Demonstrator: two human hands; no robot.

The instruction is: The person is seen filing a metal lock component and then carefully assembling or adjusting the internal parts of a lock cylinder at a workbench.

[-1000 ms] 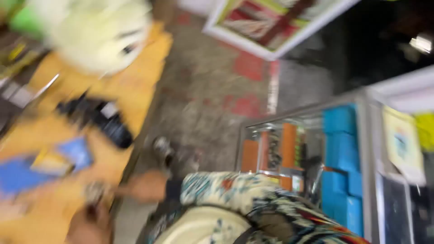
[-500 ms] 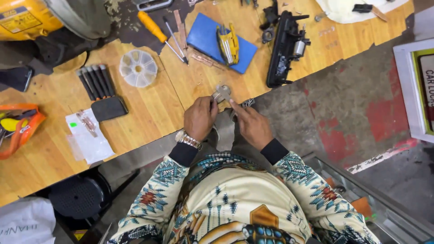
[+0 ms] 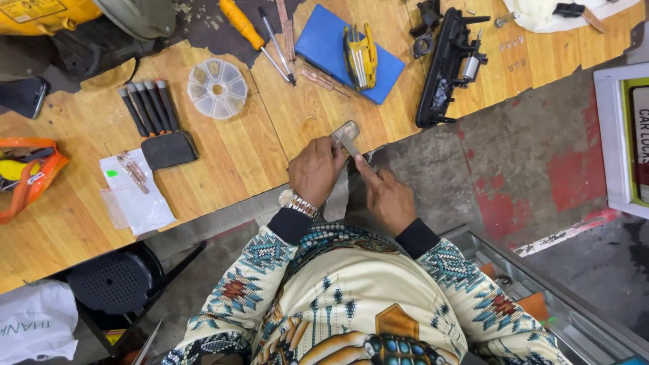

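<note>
My left hand (image 3: 314,169), with a metal watch on the wrist, is shut on a small flat metal piece (image 3: 346,130) and presses it against the front edge of the wooden bench (image 3: 243,155). Just to its right, my right hand (image 3: 387,197) grips a thin metal tool (image 3: 351,147) with the forefinger stretched along it. The tool's tip touches the metal piece. What kind of tool it is I cannot tell.
On the bench lie a blue pad (image 3: 324,47) with a yellow key set (image 3: 360,55), a black door handle part (image 3: 446,64), a round clear parts box (image 3: 218,88), black drivers (image 3: 145,108), an orange-handled screwdriver (image 3: 240,20) and a plastic bag (image 3: 135,192). A black stool (image 3: 115,280) stands below left.
The view swung from a blurred look across the floor down onto the bench. Since half a second ago both hands stay at the bench edge, now seen closer.
</note>
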